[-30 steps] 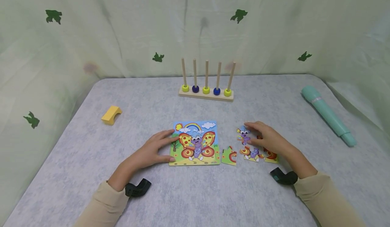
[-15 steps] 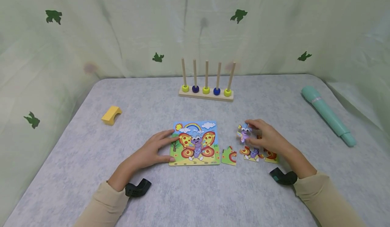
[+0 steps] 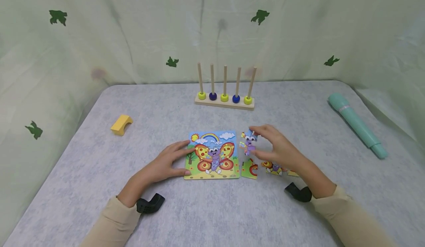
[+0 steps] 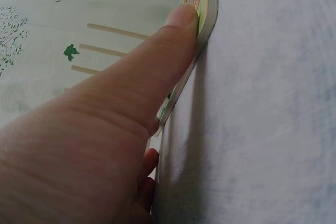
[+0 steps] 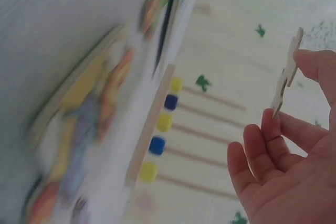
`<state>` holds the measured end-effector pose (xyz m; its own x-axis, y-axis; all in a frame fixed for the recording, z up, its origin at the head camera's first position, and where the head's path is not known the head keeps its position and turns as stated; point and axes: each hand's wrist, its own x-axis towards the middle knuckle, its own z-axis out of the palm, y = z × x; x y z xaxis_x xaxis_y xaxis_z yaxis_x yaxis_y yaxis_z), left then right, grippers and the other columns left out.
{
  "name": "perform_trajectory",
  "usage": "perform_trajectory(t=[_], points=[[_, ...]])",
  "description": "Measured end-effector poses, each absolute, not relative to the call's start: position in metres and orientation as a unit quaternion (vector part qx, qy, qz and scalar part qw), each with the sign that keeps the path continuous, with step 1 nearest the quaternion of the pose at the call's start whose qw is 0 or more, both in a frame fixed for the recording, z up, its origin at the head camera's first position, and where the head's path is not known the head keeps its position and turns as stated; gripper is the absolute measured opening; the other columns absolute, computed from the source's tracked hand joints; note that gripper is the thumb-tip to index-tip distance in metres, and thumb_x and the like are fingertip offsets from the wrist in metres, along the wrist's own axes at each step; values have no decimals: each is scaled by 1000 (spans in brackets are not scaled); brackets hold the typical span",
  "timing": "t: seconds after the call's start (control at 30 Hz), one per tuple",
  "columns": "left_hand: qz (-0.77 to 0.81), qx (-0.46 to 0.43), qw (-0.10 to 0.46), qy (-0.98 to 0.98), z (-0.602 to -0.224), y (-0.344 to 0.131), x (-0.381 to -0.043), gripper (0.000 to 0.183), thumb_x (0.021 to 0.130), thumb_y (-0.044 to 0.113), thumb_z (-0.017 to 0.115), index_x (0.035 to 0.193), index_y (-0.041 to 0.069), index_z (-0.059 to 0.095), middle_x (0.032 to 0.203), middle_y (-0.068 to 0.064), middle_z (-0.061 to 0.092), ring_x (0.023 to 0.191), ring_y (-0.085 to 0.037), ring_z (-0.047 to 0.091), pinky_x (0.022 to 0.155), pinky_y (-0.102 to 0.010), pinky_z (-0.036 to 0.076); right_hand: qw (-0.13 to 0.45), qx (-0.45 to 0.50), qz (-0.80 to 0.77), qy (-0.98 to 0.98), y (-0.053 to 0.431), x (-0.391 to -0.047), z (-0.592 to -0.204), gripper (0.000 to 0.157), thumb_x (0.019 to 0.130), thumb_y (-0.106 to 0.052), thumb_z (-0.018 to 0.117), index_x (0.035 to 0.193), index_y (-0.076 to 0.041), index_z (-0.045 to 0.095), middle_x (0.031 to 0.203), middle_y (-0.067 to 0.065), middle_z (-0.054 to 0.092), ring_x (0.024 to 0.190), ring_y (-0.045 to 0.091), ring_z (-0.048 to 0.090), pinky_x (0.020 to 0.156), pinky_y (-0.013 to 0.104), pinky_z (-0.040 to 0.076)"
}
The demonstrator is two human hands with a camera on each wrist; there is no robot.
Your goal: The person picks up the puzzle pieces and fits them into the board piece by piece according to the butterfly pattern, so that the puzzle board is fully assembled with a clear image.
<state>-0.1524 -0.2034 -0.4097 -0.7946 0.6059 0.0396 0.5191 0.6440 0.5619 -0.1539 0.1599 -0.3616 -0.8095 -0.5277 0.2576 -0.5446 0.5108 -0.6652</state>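
A square butterfly puzzle board (image 3: pixel 214 158) lies flat on the table. My left hand (image 3: pixel 162 166) rests at its left side, fingers fairly straight on the edge. In the left wrist view the thumb (image 4: pixel 181 22) presses against the board's corner. Between thumb and fingertips, my right hand (image 3: pixel 283 151) pinches a jigsaw piece (image 3: pixel 249 143) with a purple butterfly face. The right wrist view shows this piece (image 5: pixel 287 72) edge-on, raised off the table. Below it lies a green jigsaw piece (image 3: pixel 247 169). Another piece with butterfly feet (image 3: pixel 273 168) lies to the right, partly under the hand.
Behind the board stands a wooden peg rack (image 3: pixel 224 102) with yellow and blue beads. A yellow arch block (image 3: pixel 121 124) is at the left, a teal toy microphone (image 3: pixel 356 125) at the right. A further jigsaw piece (image 3: pixel 292 173) is mostly hidden by the right hand.
My right hand has lifted the butterfly-face piece and carried it left, close to the board's right edge. The left hand and the board have stayed in place.
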Motion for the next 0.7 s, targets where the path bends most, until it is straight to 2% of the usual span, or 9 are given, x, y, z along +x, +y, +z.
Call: perform_trajectory(t=[0.23,0.5,0.7], points=[[286,311,77,903,-409,-204,-152,67,77,43,68,133,14,45,144,-10,25,130,-33,19,99,-54,18,-3,352,386,-853,122,-155,-361,60,80,-19,68,133,-7,43,114,2,46,105,23,44,83,42,43],[280,302,77,908,-407,-199,-150,62,80,41,65,133,16,45,144,-9,24,130,-31,18,101,-52,16,-70,347,354,-866,90,-164,-379,60,82,-21,65,135,-5,41,115,4,45,103,19,43,78,32,43],[248,304,50,918,-405,-188,-146,63,82,41,62,132,6,44,138,-11,34,127,-30,27,100,-49,20,-68,361,309,-877,80,-173,-393,59,83,-21,65,134,-3,42,115,8,47,100,19,44,76,31,41]])
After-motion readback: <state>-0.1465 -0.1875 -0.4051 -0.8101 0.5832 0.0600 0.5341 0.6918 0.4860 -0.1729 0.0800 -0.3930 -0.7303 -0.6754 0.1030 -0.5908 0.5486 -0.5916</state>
